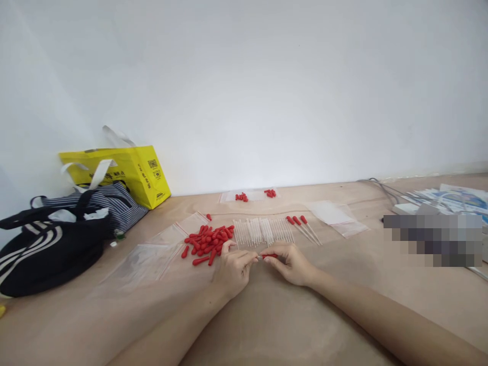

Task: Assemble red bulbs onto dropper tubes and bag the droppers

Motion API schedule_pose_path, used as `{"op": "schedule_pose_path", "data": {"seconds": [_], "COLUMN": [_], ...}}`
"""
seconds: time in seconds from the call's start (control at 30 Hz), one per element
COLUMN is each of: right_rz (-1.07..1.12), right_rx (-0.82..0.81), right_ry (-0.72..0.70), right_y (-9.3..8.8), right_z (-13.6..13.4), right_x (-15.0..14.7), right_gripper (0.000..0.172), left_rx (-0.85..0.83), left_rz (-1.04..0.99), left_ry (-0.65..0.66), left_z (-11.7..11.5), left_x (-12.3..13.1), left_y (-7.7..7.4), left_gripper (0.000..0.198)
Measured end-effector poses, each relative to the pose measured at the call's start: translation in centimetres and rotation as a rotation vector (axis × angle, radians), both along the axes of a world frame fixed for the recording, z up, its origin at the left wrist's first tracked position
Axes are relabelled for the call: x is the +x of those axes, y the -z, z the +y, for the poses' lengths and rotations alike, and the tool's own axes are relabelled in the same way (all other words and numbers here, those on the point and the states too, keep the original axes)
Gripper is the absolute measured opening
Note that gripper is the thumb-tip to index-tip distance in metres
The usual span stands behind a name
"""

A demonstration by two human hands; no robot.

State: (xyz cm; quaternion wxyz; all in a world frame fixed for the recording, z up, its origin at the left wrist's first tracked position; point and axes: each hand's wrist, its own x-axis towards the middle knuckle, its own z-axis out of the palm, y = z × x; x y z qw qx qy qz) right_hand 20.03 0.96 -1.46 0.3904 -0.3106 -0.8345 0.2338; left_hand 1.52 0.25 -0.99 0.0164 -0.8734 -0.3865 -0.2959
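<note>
Between my fingertips, just in front of a row of clear dropper tubes (263,231), a tube and a red rubber bulb meet. My right hand (292,264) pinches the red rubber bulb (270,255). My left hand (234,267) is closed on the thin dropper tube, mostly hidden by the fingers. A pile of loose red bulbs (208,241) lies just beyond and left of my left hand. Several droppers with bulbs fitted (305,229) lie side by side at the right end of the row, tips toward me.
Flat zip bags (141,264) lie on the left, another clear bag (339,218) on the right. More red-bulbed droppers (242,197) lie by the wall. A black bag (49,259), a striped bag (125,208) and a yellow bag (152,178) stand left. Papers (457,201) lie right.
</note>
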Motion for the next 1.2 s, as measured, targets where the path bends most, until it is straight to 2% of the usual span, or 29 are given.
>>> {"op": "schedule_pose_path", "data": {"seconds": [0.17, 0.37, 0.47, 0.63, 0.83, 1.2], "right_rz": [-0.125, -0.183, -0.188, -0.195, -0.176, -0.206], "right_rx": [0.237, 0.602, 0.673, 0.638, 0.488, 0.305], "right_ry": [0.148, 0.296, 0.307, 0.241, 0.170, 0.117], "right_y": [0.5, 0.7, 0.7, 0.9, 1.1, 0.4], "right_z": [0.1, 0.8, 0.8, 0.5, 0.3, 0.3], "right_x": [-0.1, 0.3, 0.1, -0.3, -0.6, -0.6], "right_gripper": [0.024, 0.015, 0.014, 0.019, 0.017, 0.024], "left_rx": [0.077, 0.230, 0.289, 0.319, 0.343, 0.356], "left_rz": [0.010, -0.012, 0.019, 0.025, 0.002, 0.017], "left_ry": [-0.047, -0.005, -0.007, 0.001, -0.002, 0.007], "left_z": [-0.1, 0.0, -0.1, -0.7, -1.0, -0.7], "left_x": [0.2, 0.3, 0.5, 0.7, 0.9, 0.9], "left_y": [0.0, 0.2, 0.1, -0.2, 0.2, 0.6], "left_gripper": [0.020, 0.021, 0.021, 0.023, 0.024, 0.027]}}
